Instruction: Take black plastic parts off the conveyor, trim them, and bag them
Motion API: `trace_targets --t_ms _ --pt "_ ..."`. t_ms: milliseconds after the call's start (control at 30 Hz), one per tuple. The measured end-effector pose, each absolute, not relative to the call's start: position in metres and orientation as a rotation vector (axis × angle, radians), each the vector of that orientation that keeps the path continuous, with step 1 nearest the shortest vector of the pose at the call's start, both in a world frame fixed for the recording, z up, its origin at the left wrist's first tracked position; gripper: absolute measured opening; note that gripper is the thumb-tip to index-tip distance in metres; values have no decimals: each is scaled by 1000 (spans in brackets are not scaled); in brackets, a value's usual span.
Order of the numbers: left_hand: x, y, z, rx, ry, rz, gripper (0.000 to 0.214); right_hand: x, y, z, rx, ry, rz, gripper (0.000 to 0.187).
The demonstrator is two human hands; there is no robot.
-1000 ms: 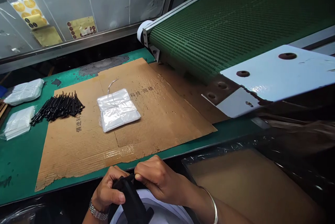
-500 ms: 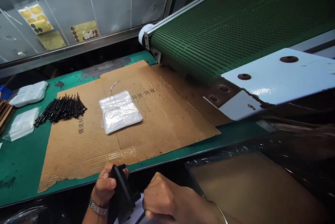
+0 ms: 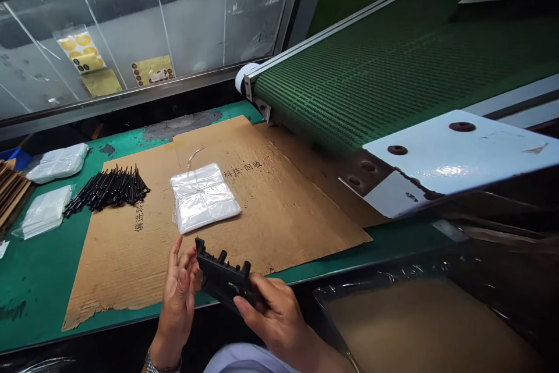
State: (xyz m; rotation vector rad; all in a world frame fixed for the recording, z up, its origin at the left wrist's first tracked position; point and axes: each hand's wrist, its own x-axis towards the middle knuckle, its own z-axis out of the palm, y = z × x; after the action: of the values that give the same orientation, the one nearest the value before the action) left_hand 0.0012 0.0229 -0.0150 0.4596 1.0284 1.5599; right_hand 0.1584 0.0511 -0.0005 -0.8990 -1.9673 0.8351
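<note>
My right hand [image 3: 279, 312] grips a black plastic part [image 3: 220, 277] with short round posts along its upper edge, thumb on the near side. Beside the part's far left end, my left hand [image 3: 177, 294] is open, its fingers stretched upward and apart. Whether its fingertips touch the part I cannot tell. Just beyond the hands, a tied stack of clear plastic bags [image 3: 205, 198] lies on a flat cardboard sheet [image 3: 144, 268]. A heap of thin black plastic pieces [image 3: 111, 188] rests at the sheet's left edge.
A green conveyor belt [image 3: 349, 76] slopes up to the right, with a white metal side plate [image 3: 458, 155]. More bag stacks [image 3: 46, 210] sit on the green table [image 3: 35, 280] at left. A plastic-lined box [image 3: 410, 326] stands at lower right.
The black part has risen and turned so its posts show. My left hand has let go of it and opened, while my right hand has taken hold of it.
</note>
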Motion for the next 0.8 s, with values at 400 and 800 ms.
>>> trace_targets --t_ms 400,800 --pt "18 14 -5 -133 762 1439 42 165 53 11 -699 -2131 591 42" --pt "20 11 -4 -100 844 1354 39 156 73 17 -521 -2430 245 44"
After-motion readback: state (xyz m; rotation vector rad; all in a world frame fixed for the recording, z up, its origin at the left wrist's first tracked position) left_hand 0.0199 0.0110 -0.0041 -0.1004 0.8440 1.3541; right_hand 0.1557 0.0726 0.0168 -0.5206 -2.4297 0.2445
